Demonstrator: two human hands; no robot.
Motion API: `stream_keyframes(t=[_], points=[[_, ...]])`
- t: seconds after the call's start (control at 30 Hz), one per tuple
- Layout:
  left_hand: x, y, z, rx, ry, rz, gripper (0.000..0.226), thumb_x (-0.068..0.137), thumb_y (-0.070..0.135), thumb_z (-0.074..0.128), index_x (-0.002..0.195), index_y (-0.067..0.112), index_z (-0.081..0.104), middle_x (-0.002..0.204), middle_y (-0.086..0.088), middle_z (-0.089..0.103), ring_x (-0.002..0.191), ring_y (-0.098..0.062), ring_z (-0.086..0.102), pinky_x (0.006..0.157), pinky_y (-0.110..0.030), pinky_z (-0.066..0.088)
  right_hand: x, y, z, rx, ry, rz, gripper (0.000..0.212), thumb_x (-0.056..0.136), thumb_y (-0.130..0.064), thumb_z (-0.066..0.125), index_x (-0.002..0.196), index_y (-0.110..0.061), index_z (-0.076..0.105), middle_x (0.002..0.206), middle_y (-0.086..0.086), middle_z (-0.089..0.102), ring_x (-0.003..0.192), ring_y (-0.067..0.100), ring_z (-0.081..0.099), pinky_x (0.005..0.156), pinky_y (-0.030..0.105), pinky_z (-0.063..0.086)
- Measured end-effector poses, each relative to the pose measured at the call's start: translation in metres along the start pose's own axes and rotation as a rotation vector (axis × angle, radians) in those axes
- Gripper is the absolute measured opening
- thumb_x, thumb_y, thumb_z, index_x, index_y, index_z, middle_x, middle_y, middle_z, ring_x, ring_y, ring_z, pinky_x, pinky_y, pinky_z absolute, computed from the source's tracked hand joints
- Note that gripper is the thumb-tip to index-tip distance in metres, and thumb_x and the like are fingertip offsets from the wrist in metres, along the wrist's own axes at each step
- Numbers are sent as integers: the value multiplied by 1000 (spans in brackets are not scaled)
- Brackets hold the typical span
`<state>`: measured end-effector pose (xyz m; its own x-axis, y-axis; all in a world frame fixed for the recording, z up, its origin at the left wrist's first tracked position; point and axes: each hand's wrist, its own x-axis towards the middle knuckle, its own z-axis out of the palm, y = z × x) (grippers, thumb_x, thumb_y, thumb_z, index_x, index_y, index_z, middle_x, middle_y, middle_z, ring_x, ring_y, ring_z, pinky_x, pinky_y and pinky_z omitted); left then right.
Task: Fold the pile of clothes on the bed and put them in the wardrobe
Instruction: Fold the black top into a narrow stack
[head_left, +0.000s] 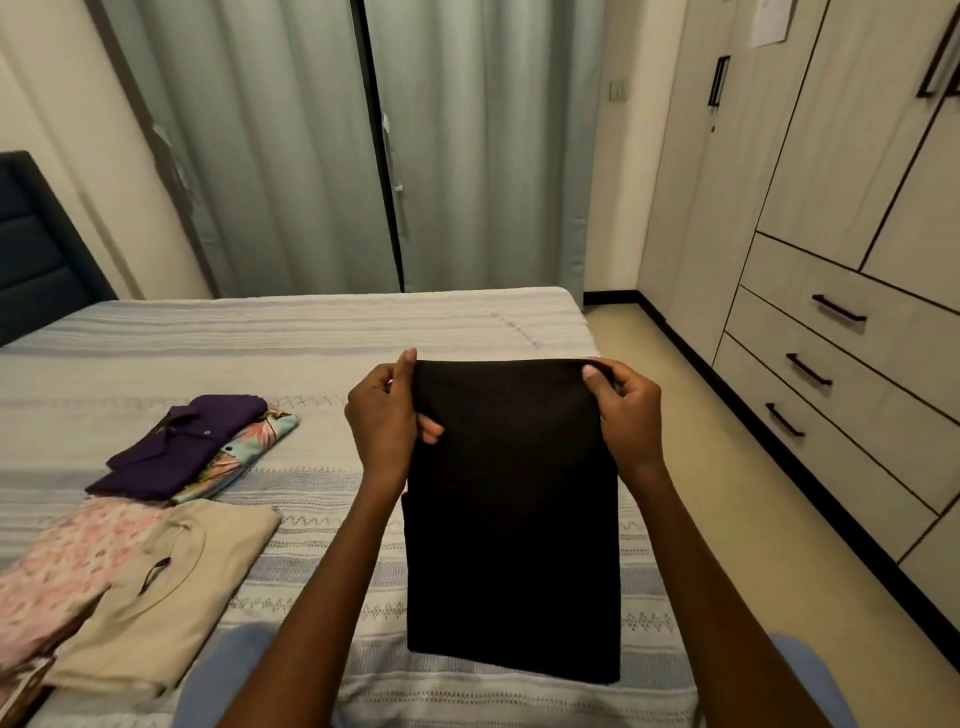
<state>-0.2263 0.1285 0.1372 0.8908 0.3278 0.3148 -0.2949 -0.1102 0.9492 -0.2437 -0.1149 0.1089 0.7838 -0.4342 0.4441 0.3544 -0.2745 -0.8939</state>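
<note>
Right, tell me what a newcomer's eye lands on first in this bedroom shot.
First, the black garment in the centre, held up over the bed by its top edge, the left hand and right hand each pinching a corner. Next, the folded clothes at the left: a purple shirt lying on a floral one, and nearer, a beige top. The wardrobe lines the right wall.

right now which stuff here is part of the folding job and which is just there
Part of the job:
black garment, held up by left hand and right hand
purple shirt, folded
floral shirt beneath it
beige top, folded
pink patterned garment
wardrobe

Just there:
curtains
headboard
</note>
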Motion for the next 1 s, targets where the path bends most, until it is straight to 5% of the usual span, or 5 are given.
stream_keyframes(t=[0.23, 0.47, 0.57, 0.73, 1.0], points=[[11, -71, 11, 77, -125, -316, 50, 97, 41, 60, 90, -8, 63, 67, -18, 70, 54, -28, 71, 73, -49, 60, 4, 74, 10, -510, -231, 273, 31, 95, -45, 58, 109, -23, 74, 100, -1, 74, 90, 24, 68, 82, 40, 55], [-2, -139, 10, 189, -258, -375, 55, 97, 48, 56, 82, -4, 56, 69, -12, 70, 64, -23, 74, 85, -53, 56, -27, 125, 15, -238, -315, 426, 22, 99, -29, 60, 108, -12, 71, 92, 6, 74, 70, 21, 74, 78, 47, 61], [-18, -145, -4, 157, -244, -447, 48, 97, 46, 58, 77, 3, 60, 70, -9, 70, 67, -29, 73, 80, -46, 58, -55, 129, 4, -174, -320, 426, 20, 98, -21, 62, 99, -4, 72, 87, 12, 73, 75, 24, 73, 76, 43, 62], [-70, -168, -42, 164, -333, -605, 15, 93, 0, 54, 93, -2, 69, 91, -11, 70, 82, -30, 69, 71, -42, 61, -124, 143, -26, -212, -443, 488, 16, 95, -11, 65, 83, -4, 73, 80, 19, 71, 76, 31, 71, 70, 38, 59], [-109, -200, -62, 730, -902, -492, 29, 87, 0, 52, 91, 22, 70, 80, 5, 72, 71, -16, 63, 63, -25, 47, -172, 152, -42, -654, -887, 447, 15, 90, -38, 69, 77, -32, 74, 76, -12, 67, 70, 5, 61, 69, 31, 50]])
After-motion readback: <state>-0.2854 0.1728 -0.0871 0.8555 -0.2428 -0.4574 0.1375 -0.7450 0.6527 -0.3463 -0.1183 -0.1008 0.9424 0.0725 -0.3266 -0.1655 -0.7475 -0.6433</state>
